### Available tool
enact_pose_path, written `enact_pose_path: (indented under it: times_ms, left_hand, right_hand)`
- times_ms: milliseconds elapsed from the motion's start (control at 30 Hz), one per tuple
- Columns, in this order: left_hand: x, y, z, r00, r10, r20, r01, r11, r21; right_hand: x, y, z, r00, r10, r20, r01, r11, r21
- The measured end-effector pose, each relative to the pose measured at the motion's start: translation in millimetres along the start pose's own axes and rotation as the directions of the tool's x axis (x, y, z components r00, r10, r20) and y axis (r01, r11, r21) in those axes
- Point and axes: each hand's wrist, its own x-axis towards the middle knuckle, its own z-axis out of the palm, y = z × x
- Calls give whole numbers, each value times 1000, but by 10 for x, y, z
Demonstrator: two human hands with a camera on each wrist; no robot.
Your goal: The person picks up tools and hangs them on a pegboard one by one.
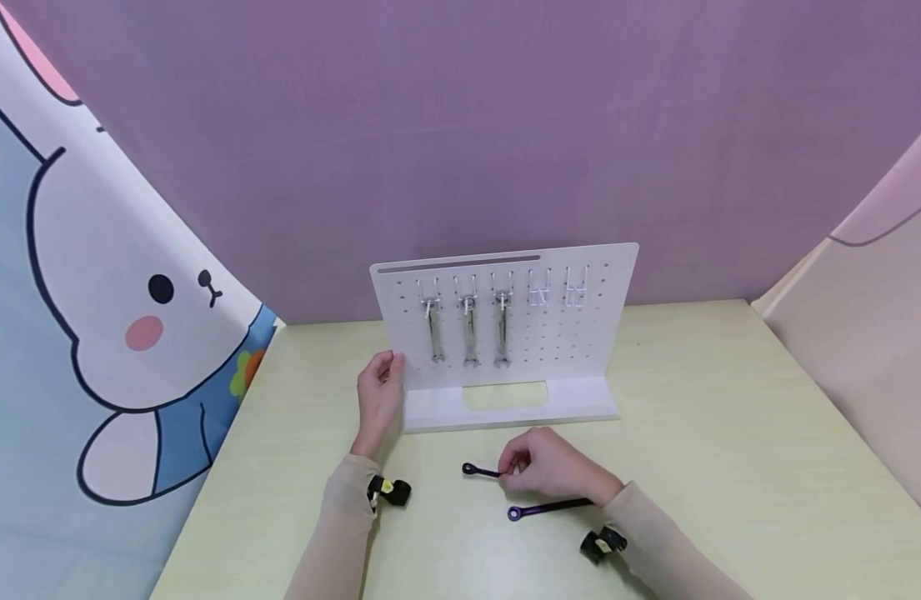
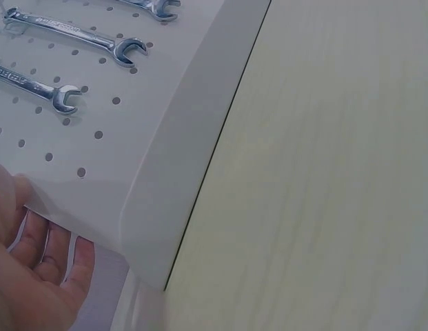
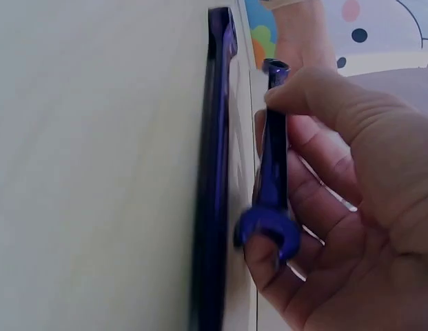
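Note:
A white pegboard stand [image 1: 573, 354] stands upright on the table. At its left edge my left hand [image 1: 380, 396] grips the panel, with fingers reaching behind it in the left wrist view. My right hand [image 1: 550, 462] pinches a small dark purple combination wrench [image 3: 272, 152] between thumb and fingers, in front of the stand's base. The wrench's ring end points left in the head view, and its open jaw lies near the palm in the right wrist view. A longer purple combination wrench [image 1: 546, 507] lies on the table below that hand, its right end hidden by the wrist.
Three silver wrenches [image 1: 470, 332] hang in a row from hooks on the pegboard. To their right are two more white wire hooks [image 1: 576, 292] with nothing hung on them. The pale wood table [image 1: 700, 400] meets a purple cloth backdrop [image 1: 505, 150] behind the stand.

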Motion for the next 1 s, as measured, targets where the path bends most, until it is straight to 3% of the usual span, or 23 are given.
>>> enact_pose_path:
  times_ms: [300, 600, 1000]
  left_hand:
    - [-3, 4, -1, 1000, -5, 3, 5, 1000, 0]
    - [13, -3, 9, 1000, -11, 6, 11, 1000, 6]
    - [15, -38, 16, 1000, 0, -7, 0, 1000, 0]
  right_hand:
    - [1, 8, -55, 999, -28, 27, 24, 988, 153]
    - [10, -28, -94, 999, -18, -37, 22, 994, 106]
    - [23, -42, -165, 996, 8, -88, 8, 985, 172]
